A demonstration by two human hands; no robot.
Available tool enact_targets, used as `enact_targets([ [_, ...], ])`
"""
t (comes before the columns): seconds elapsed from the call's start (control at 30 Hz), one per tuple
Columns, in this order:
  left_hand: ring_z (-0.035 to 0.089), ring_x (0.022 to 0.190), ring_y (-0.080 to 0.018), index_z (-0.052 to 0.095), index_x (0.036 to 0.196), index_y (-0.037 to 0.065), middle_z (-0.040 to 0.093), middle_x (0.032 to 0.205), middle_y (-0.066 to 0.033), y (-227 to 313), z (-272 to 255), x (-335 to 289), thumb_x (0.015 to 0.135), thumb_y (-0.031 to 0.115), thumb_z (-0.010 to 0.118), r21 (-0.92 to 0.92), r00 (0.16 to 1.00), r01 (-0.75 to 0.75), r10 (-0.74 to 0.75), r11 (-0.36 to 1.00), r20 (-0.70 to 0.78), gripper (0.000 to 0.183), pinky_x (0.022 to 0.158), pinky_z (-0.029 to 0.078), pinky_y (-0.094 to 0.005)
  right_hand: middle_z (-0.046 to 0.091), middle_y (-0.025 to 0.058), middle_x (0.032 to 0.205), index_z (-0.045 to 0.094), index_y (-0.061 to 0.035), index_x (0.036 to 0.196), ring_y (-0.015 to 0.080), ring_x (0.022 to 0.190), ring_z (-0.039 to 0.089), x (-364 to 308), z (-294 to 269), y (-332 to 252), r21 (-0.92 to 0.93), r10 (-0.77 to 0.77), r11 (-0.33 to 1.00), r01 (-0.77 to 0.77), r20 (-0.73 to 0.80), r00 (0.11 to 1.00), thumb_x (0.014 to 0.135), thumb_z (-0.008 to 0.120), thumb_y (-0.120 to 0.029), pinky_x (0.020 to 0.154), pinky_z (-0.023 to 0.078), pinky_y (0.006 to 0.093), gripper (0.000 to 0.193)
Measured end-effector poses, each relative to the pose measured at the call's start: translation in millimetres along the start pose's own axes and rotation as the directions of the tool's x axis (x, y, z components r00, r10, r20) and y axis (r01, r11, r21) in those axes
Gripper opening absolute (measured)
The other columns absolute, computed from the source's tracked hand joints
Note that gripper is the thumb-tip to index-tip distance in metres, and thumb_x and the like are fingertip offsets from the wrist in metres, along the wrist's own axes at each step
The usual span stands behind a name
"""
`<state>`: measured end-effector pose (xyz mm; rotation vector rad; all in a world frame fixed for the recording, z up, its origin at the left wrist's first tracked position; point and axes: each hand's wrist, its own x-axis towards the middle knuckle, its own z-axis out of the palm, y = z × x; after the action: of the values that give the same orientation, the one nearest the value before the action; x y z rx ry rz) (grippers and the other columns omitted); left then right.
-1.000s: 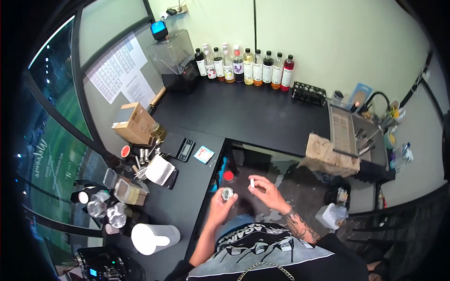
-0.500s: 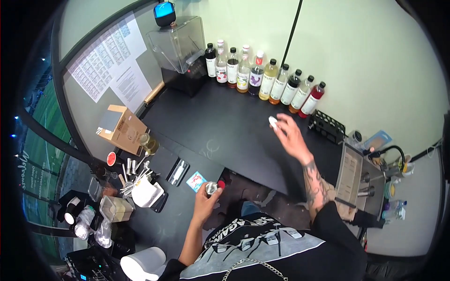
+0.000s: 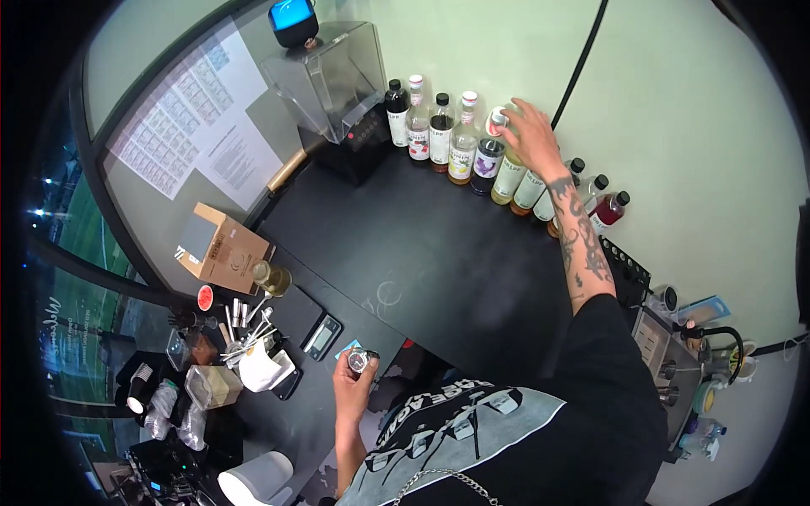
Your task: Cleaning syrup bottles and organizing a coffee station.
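My left hand (image 3: 353, 384) is closed around a small round shiny cup (image 3: 358, 361), held low over the near edge of the black counter. Its contents cannot be made out. At the back, my right hand (image 3: 533, 139) has its fingers on a white cap (image 3: 496, 118) at the top of a dark syrup bottle with a purple picture label (image 3: 488, 162). Whether the cap is seated on the neck is hidden by the fingers. That bottle stands upright in a row of syrup bottles along the wall, and my right forearm covers part of the row.
Left of the bottles stands a blender (image 3: 337, 93) under a clear cover. A cardboard box (image 3: 228, 253), a small digital scale (image 3: 322, 336), spoons and a white container (image 3: 261, 367) crowd the left side. A sink area with a black tap (image 3: 736, 337) lies far right.
My right hand has moved up and back with the white cap, from above the counter to the purple-labelled bottle's top. My left hand, still around the cup, has shifted slightly left. The view has turned a little.
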<state>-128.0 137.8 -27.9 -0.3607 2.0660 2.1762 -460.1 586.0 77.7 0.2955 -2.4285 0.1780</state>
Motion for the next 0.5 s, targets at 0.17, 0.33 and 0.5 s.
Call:
enact_targets([
  [0.17, 0.051, 0.074, -0.0008, 0.06, 0.109, 0.005, 0.057, 0.085, 0.0072, 6, -7, 9, 0.096, 0.016, 0.075, 0.085, 1.0, 0.016, -0.017, 0.996, 0.013, 0.023, 0.063, 0.039, -0.0193, 0.056, 0.013, 0.144, 0.065, -0.0094, 0.13, 0.0344, 0.132, 0.053, 2, -10, 11, 0.124, 0.142, 0.982, -0.145, 0.039, 0.989, 0.101, 0.062, -0.025, 0.107, 0.048, 0.0449, 0.033],
  [0.33, 0.055, 0.073, -0.0026, 0.06, 0.108, 0.004, 0.06, 0.085, 0.0049, 16, -3, 23, 0.095, 0.017, 0.076, 0.014, 0.999, 0.026, -0.027, 1.0, 0.028, 0.024, 0.066, 0.047, -0.0205, 0.064, 0.012, 0.133, 0.061, -0.0087, 0.133, 0.0306, 0.129, 0.055, 28, -6, 9, -0.01, -0.096, 0.995, 0.1, 0.195, 0.976, 0.102, 0.059, -0.027, 0.101, 0.05, 0.0457, 0.036],
  [0.5, 0.054, 0.073, -0.0024, 0.06, 0.107, 0.004, 0.06, 0.084, 0.0056, 23, 0, 22, 0.094, 0.017, 0.076, 0.017, 1.0, 0.009, -0.01, 1.0, 0.02, 0.024, 0.065, 0.045, -0.0203, 0.067, 0.0164, 0.124, 0.053, -0.0068, 0.14, 0.0345, 0.113, 0.064, 35, -17, -9, -0.243, 0.254, 0.958, -0.151, 0.481, 0.839, 0.099, 0.053, -0.014, 0.088, 0.054, 0.0476, 0.041],
])
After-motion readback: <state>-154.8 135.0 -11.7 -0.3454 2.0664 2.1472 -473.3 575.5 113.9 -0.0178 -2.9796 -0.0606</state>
